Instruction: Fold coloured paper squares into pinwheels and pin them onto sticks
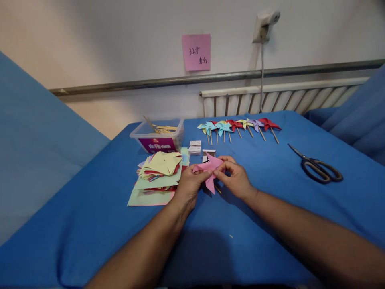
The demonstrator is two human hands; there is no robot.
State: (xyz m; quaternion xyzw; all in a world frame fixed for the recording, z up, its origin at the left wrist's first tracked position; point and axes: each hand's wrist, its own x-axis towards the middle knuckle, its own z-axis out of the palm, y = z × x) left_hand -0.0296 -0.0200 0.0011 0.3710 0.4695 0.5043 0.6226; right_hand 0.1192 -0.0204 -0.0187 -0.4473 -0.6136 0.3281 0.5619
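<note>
A pink paper pinwheel [211, 162] is between my two hands, above the middle of the table. My left hand [191, 182] grips its left side, with the thumb near the centre. From the right, my right hand [236, 176] pinches the paper close to the centre. The end of a wooden stick [217, 190] shows below the pinwheel; whether it is attached is hidden. Just behind the pinwheel lies a small open box [209, 152] with dark bits in it, partly covered by the paper. Two small white boxes [195, 148] stand to its left.
Colored paper pieces [162, 164] are stacked on green sheets [150, 197] at left. Behind them stands a clear plastic tub [179, 134] holding wooden sticks [164, 129]. Several finished pinwheels [224, 127] line the back edge. Black-handled scissors [315, 165] lie at right on the blue cloth [270, 233].
</note>
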